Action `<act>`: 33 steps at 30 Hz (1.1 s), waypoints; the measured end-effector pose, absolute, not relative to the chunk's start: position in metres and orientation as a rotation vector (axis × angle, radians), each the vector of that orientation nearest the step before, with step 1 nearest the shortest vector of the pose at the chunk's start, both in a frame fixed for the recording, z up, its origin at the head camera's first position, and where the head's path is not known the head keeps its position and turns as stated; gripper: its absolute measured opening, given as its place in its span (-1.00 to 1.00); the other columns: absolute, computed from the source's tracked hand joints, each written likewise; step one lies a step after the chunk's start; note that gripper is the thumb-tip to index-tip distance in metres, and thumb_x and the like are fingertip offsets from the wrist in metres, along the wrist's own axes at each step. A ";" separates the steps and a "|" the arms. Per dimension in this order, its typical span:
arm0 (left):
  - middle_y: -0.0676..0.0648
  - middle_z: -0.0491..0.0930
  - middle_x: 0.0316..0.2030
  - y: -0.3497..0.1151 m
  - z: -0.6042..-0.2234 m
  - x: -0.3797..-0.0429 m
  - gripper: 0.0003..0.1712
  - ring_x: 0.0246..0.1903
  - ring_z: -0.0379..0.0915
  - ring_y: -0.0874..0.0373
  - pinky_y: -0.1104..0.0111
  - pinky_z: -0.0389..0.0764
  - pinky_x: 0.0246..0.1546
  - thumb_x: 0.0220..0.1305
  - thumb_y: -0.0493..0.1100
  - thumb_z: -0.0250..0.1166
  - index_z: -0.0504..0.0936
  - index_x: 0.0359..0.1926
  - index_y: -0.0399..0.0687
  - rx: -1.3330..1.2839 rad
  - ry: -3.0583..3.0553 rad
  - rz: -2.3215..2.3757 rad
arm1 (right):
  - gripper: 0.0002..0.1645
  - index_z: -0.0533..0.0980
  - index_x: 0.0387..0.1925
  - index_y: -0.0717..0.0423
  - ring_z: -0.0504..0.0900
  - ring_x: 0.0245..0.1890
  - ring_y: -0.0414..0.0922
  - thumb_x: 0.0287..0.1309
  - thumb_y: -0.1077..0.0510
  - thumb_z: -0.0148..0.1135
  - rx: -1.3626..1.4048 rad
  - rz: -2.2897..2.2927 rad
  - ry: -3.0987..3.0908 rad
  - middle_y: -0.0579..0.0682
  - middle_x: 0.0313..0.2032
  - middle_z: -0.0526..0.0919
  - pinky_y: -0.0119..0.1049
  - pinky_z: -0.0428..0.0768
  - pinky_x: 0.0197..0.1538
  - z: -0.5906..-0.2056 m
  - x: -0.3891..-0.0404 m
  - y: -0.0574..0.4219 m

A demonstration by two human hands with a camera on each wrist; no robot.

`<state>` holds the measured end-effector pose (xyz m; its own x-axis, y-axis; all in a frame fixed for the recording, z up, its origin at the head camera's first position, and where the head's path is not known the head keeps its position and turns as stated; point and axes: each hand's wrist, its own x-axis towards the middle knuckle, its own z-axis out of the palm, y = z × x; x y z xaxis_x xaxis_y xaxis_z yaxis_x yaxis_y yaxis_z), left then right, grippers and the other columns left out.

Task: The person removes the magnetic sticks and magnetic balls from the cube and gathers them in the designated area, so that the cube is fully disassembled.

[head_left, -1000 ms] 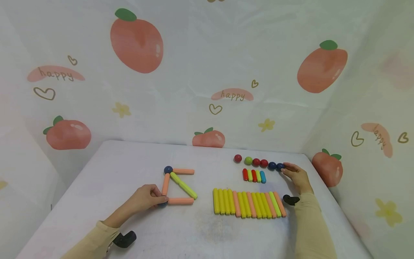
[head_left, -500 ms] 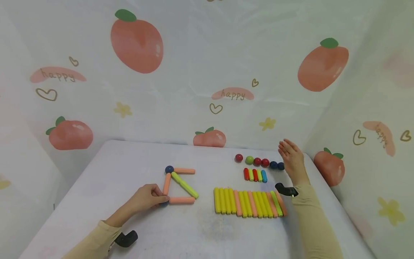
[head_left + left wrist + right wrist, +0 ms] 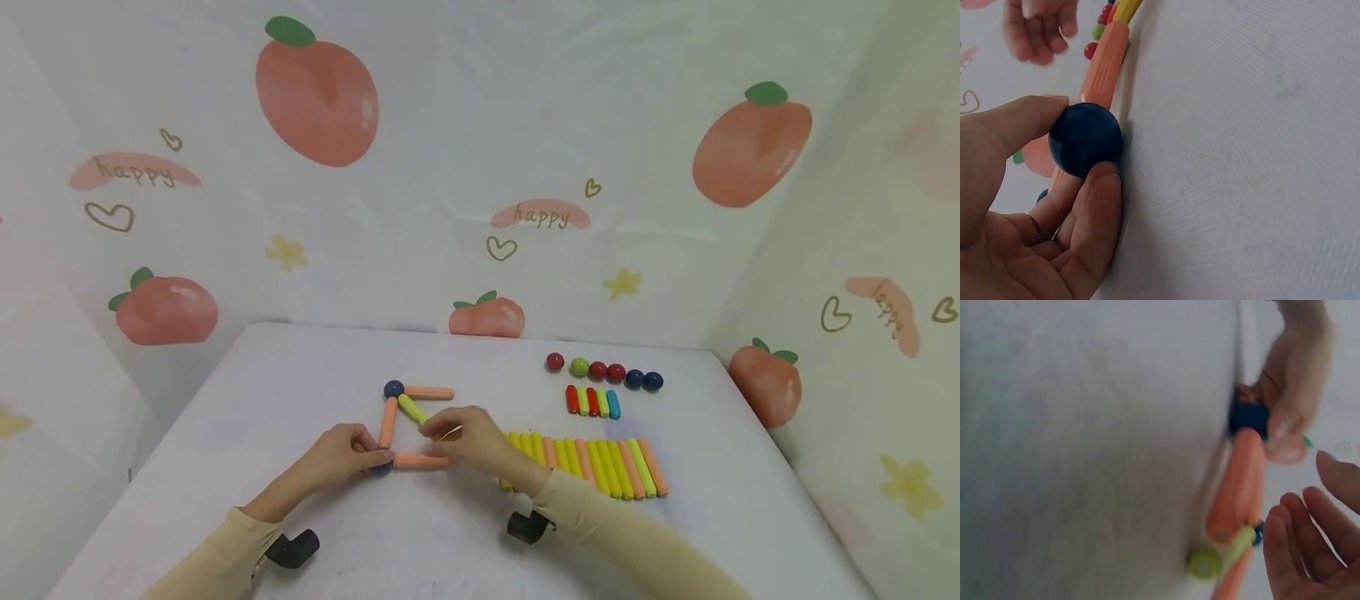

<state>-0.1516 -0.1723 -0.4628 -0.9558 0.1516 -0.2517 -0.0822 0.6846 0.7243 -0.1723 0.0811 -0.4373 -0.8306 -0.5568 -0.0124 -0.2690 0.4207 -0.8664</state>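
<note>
My left hand point(image 3: 341, 454) pinches a dark blue ball point(image 3: 1085, 140) at the near corner of a shape of magnetic-looking rods. From that ball one orange rod point(image 3: 420, 461) runs right, and another orange rod point(image 3: 388, 422) leads away to a second blue ball point(image 3: 393, 389). A third orange rod point(image 3: 429, 392) and a slanting yellow-green rod point(image 3: 412, 409) extend from that second ball. Above the free ends of the near orange and yellow-green rods, my right hand point(image 3: 476, 442) hovers, thumb and fingers apart with nothing between them. It partly covers both rods in the head view.
Right of the shape lies a row of yellow, orange and green rods point(image 3: 600, 468), partly behind the right forearm. Beyond it are several short coloured rods point(image 3: 592, 402) and a line of red, green and blue balls point(image 3: 597, 370). A patterned cloth backs the table.
The right hand has left the blue balls at the far right, lifted, and swung left and nearer to the shape. My left hand keeps its pinch on the near ball.
</note>
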 end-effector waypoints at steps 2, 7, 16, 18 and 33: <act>-0.01 0.56 -0.53 -0.173 -0.463 -0.152 -0.62 -0.52 0.43 0.18 0.39 0.45 -0.51 0.13 0.06 0.46 0.59 -0.33 -0.14 0.060 2.601 1.147 | -0.69 0.68 -0.06 0.11 0.62 -0.19 -0.30 0.16 0.12 0.41 -0.763 -1.301 2.429 -0.06 -0.14 0.76 -0.56 0.60 -0.09 -0.445 -0.170 0.065; -0.01 0.56 -0.54 -0.174 -0.463 -0.153 -0.65 -0.52 0.44 0.18 0.40 0.47 -0.51 0.14 0.03 0.46 0.59 -0.34 -0.15 0.084 2.585 1.169 | -0.75 0.71 -0.13 0.03 0.53 -0.32 -0.46 0.18 0.04 0.39 -0.826 -1.178 2.478 -0.17 -0.26 0.77 -0.60 0.54 -0.16 -0.456 -0.169 0.045; -0.01 0.58 -0.56 -0.176 -0.462 -0.154 -0.63 -0.53 0.46 0.19 0.41 0.48 -0.51 0.13 0.05 0.46 0.59 -0.35 -0.15 0.096 2.583 1.184 | -0.83 0.73 -0.23 0.06 0.51 -0.43 -0.44 0.15 0.10 0.41 -0.781 -1.048 2.610 -0.20 -0.42 0.74 -0.58 0.51 -0.28 -0.458 -0.166 0.033; -0.01 0.58 -0.56 -0.175 -0.462 -0.154 -0.62 -0.53 0.47 0.18 0.40 0.48 -0.51 0.12 0.05 0.47 0.59 -0.35 -0.15 0.090 2.575 1.188 | -0.85 0.73 -0.24 0.05 0.46 -0.48 -0.43 0.14 0.12 0.39 -0.752 -1.026 2.634 -0.21 -0.49 0.67 -0.58 0.46 -0.36 -0.458 -0.164 0.032; -0.02 0.58 -0.52 -0.172 -0.460 -0.151 -0.58 -0.51 0.47 0.17 0.37 0.45 -0.49 0.08 0.08 0.49 0.57 -0.33 -0.15 0.026 2.590 1.158 | -0.61 0.53 0.15 0.12 0.70 -0.04 -0.05 0.34 0.09 0.21 -0.566 -1.602 2.093 0.12 0.03 0.67 -0.18 0.63 0.12 -0.395 -0.184 0.196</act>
<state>-0.1505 -0.1721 -0.4604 -0.9539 0.1385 -0.2662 -0.1061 0.6741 0.7309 -0.1838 0.1960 -0.3947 -0.8184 -0.5664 -0.0972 -0.0541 0.2443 -0.9682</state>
